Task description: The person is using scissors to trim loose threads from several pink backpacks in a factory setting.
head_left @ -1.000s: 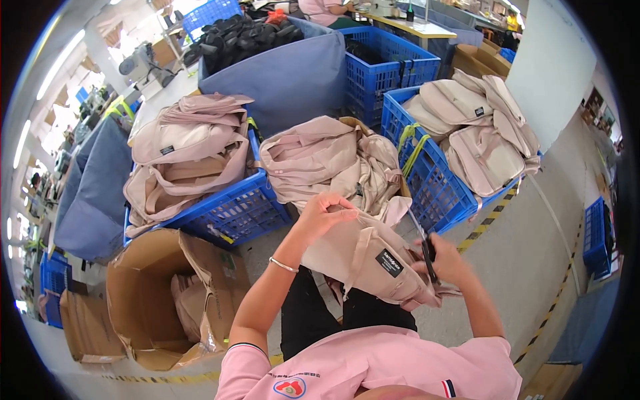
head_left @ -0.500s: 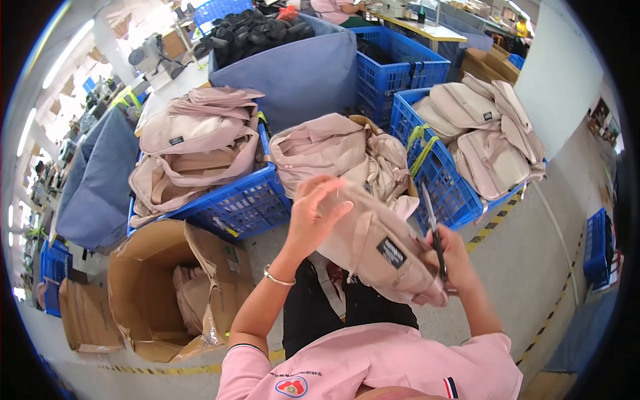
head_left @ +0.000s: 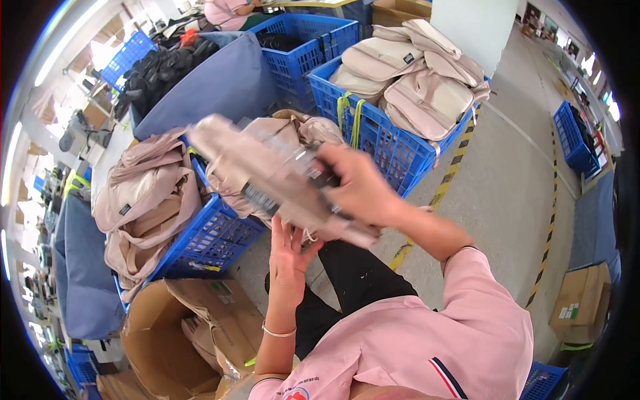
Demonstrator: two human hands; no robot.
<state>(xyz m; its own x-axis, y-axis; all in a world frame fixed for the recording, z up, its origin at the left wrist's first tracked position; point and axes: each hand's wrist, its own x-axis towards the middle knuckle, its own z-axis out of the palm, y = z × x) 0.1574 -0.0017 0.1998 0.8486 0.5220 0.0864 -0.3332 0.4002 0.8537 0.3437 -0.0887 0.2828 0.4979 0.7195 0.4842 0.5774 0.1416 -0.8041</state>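
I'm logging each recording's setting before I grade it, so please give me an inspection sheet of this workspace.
Surface: grey floor with striped tape.
Job's things: pink-beige bag, motion-blurred; dark-handled tool, also blurred.
Clutter: left blue crate and right blue crate, both heaped with similar bags; open carton holding pinkish fabric.
Grips: right grip closed on the tool, at the bag; left grip open by the bag's lower edge, contact unclear.
Cables: nothing seen.
Surroundings: fabric bin with black items; another person at the upper edge.

A blurred pale pink bag [head_left: 275,175] with 1 dark label slants in midair, black-handled scissors [head_left: 325,176], also blurred, overlapping its right-hand edge.
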